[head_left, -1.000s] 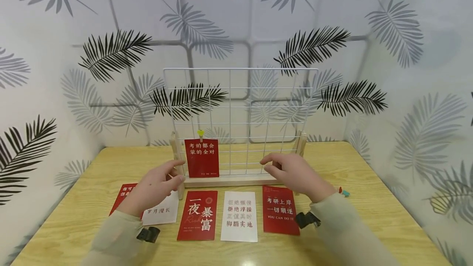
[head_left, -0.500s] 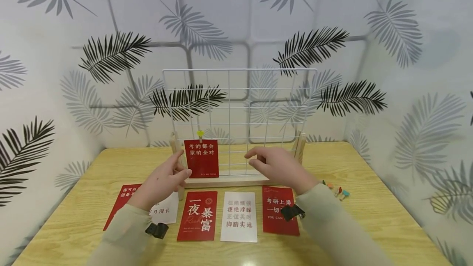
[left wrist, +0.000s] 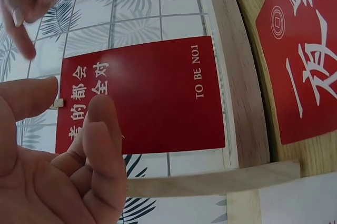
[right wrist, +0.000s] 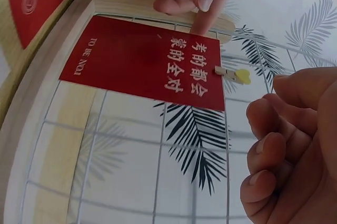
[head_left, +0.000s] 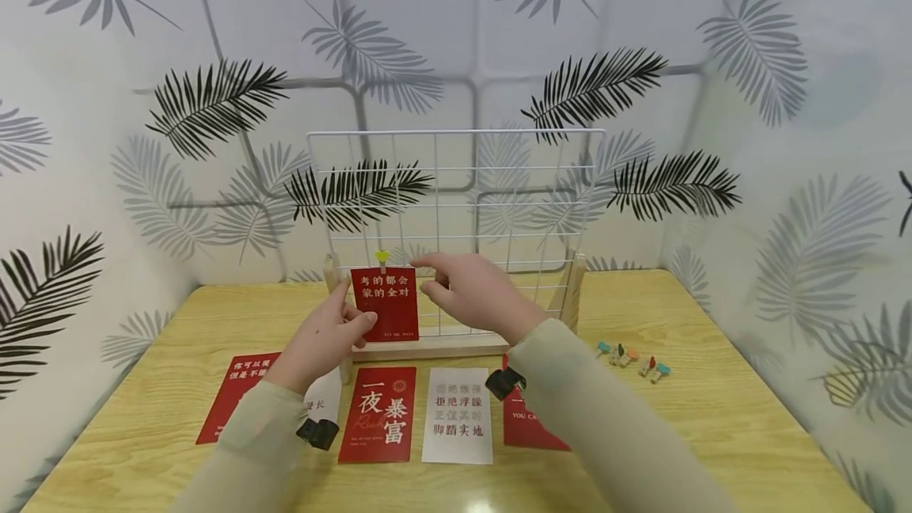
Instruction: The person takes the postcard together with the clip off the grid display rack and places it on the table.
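A red card (head_left: pixel 392 319) with white lettering hangs on the lower left of a white wire grid (head_left: pixel 456 204). A small clothespin with a yellow heart (head_left: pixel 382 257) holds its top edge. My left hand (head_left: pixel 321 343) is at the card's left edge, index finger extended, thumb in front of the card; contact is unclear. My right hand (head_left: pixel 480 295) hovers by the card's upper right corner, index finger pointing toward the clothespin, other fingers loosely bent. Neither hand holds anything. In the right wrist view, a gap separates the right fingers (right wrist: pixel 266 155) from the yellow-heart clothespin (right wrist: pixel 242 76).
The grid stands in a wooden base (head_left: pixel 435 349). In front lie a red card (head_left: pixel 376 418), a white card (head_left: pixel 457 418) and more cards, partly covered by my arms. Several small coloured clothespins (head_left: pixel 630 359) lie on the table's right side.
My right hand has moved left across the grid to the hanging card's upper right. My left hand has shifted slightly right and up to its left edge. The clothespins at right have come into view.
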`<move>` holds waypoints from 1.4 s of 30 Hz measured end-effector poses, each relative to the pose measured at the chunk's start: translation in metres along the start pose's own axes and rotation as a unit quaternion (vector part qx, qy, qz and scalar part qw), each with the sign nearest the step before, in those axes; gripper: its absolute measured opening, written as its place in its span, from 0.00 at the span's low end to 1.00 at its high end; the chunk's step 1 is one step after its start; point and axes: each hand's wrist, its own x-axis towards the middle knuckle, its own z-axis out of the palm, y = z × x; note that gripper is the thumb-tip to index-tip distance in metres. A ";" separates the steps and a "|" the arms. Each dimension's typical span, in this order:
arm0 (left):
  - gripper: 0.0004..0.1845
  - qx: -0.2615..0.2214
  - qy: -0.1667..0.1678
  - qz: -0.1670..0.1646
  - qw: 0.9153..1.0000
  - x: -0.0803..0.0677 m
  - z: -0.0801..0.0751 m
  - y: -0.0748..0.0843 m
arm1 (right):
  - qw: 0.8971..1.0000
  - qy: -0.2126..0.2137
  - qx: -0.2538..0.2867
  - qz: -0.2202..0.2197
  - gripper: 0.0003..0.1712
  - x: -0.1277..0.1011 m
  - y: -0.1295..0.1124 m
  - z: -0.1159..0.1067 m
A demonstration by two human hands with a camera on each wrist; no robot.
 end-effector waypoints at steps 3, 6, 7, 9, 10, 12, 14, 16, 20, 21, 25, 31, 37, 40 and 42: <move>0.44 -0.003 0.012 -0.002 1.000 0.004 0.002 0.001 | 1.000 0.004 -0.005 -0.003 0.26 0.013 -0.008 0.001; 0.43 -0.010 0.020 -0.007 1.000 0.006 0.004 0.001 | 1.000 0.007 -0.014 -0.002 0.26 0.022 -0.015 0.003; 0.42 -0.011 0.021 -0.008 1.000 0.006 0.005 0.001 | 1.000 0.008 -0.018 -0.002 0.27 0.025 -0.016 0.004; 0.41 -0.012 0.026 -0.011 1.000 0.006 0.005 0.001 | 1.000 0.009 -0.026 0.001 0.26 0.029 -0.019 0.005; 0.41 -0.010 0.029 -0.013 0.999 0.006 0.005 0.001 | 0.999 0.010 -0.031 0.002 0.27 0.031 -0.020 0.006; 0.40 0.002 0.034 -0.013 0.999 0.007 0.006 0.002 | 0.999 0.008 -0.036 0.005 0.27 0.034 -0.022 0.007; 0.39 0.013 0.042 -0.014 0.999 0.007 0.006 0.003 | 0.999 0.007 -0.045 0.008 0.27 0.037 -0.024 0.008; 0.39 0.023 0.050 -0.016 0.998 0.007 0.007 0.004 | 0.999 0.007 -0.053 0.010 0.27 0.039 -0.026 0.009; 0.37 0.031 0.071 -0.018 0.997 0.008 0.009 0.005 | 0.997 0.003 -0.075 0.012 0.27 0.045 -0.031 0.012; 0.36 0.033 0.077 -0.018 0.996 0.008 0.009 0.005 | 0.997 0.001 -0.082 0.013 0.27 0.047 -0.032 0.013; 0.34 0.042 0.106 -0.011 0.993 0.009 0.011 0.005 | 0.994 -0.008 -0.109 0.020 0.28 0.052 -0.035 0.015; 0.32 0.074 0.142 -0.004 0.987 0.009 0.016 0.006 | 0.990 -0.013 -0.135 0.036 0.30 0.056 -0.036 0.020; 0.31 0.127 0.173 0.008 0.977 0.007 0.022 0.006 | 0.988 -0.004 -0.151 0.045 0.28 0.058 -0.036 0.023; 0.32 0.148 0.185 0.011 0.971 0.006 0.025 0.005 | 0.987 0.009 -0.157 0.045 0.26 0.060 -0.036 0.025; 0.32 0.163 0.192 0.017 0.968 0.006 0.026 0.005 | 0.986 0.022 -0.160 0.044 0.25 0.060 -0.036 0.026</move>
